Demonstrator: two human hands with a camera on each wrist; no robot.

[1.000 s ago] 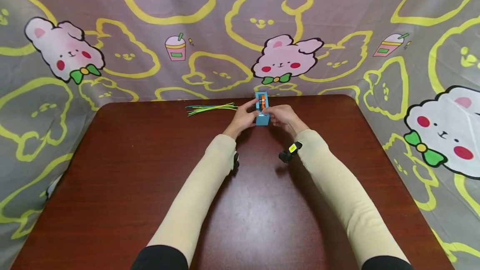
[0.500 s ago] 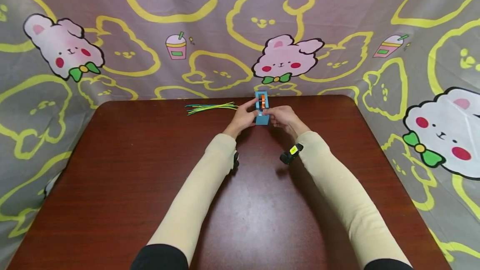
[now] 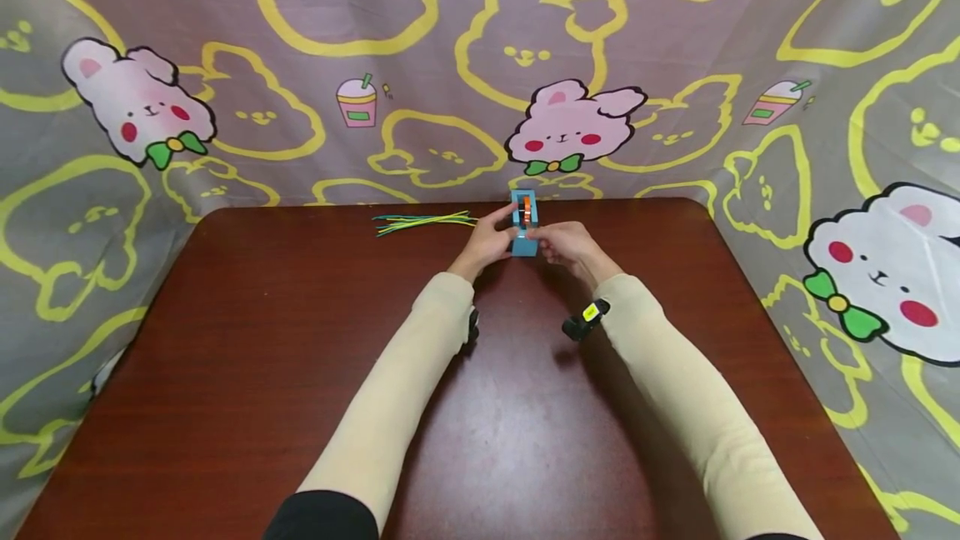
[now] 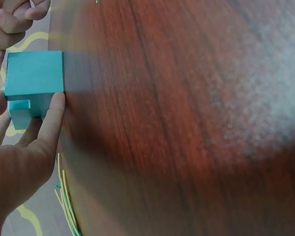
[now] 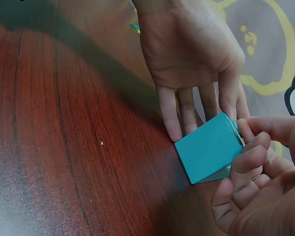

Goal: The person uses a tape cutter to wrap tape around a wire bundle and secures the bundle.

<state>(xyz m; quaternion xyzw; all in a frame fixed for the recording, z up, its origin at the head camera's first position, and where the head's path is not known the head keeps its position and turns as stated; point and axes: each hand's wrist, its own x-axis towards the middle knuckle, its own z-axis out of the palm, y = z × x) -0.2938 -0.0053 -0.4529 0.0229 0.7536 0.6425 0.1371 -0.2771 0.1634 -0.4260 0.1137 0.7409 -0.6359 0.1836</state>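
Note:
A blue tape dispenser [image 3: 525, 247] with an orange-cored roll of tape [image 3: 527, 211] stands near the table's far edge. My left hand [image 3: 486, 242] holds it from the left; in the left wrist view, fingers [image 4: 52, 118] lie along its side and the thumb is near the toothed cutter edge. At that edge, from the right, my right hand [image 3: 567, 242] pinches the tape end between thumb and forefinger. The right wrist view shows this pinch beside the dispenser's flat blue front [image 5: 206, 150]; the clear tape itself is barely visible there.
Thin yellow and blue-green strips [image 3: 423, 221] lie in a loose bundle left of my left hand. The brown table [image 3: 315, 340] ends at a patterned cloth [image 3: 442, 48] hanging behind and at both sides.
The whole view has shifted slightly. My right hand stays at the front of the dispenser, a touch lower against it, while the left hand keeps its hold.

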